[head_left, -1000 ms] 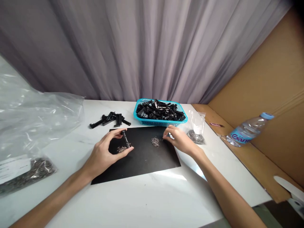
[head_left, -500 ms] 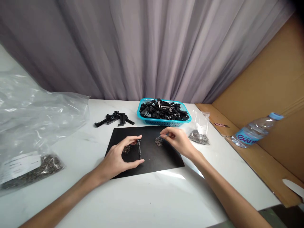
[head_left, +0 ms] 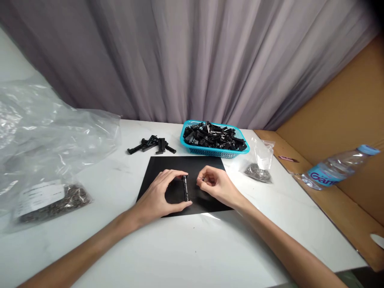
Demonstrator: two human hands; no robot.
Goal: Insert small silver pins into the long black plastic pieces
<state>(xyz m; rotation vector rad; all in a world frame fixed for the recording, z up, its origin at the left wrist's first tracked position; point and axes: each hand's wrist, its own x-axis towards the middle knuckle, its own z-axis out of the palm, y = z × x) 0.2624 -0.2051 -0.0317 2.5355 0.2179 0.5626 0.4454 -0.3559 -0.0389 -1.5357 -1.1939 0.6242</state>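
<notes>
A slim black plastic part (head_left: pixel 185 189) is gripped by its two ends between the thumb and fingers of my left hand (head_left: pixel 159 194). It is held above a black sheet (head_left: pixel 177 162) on the white table. My right hand (head_left: pixel 217 185) sits just right of the part, thumb and forefinger pinched on a tiny metal piece (head_left: pixel 203 179), too small to name. A gap separates the pinched fingers from the black part. The small metal heaps on the sheet are mostly covered by my hands.
Behind the sheet stands a blue basket (head_left: pixel 216 152) full of black parts. Several loose black parts (head_left: pixel 151 145) lie left of it. Bags of small metal pieces (head_left: pixel 258 172) flank the sheet, with a large clear bag (head_left: pixel 60 140) at left. A water bottle (head_left: pixel 336 170) leans at right.
My right hand has come away from the right metal heap toward the black part, pinching a tiny metal piece. The view has shifted slightly; my left hand keeps its grip.
</notes>
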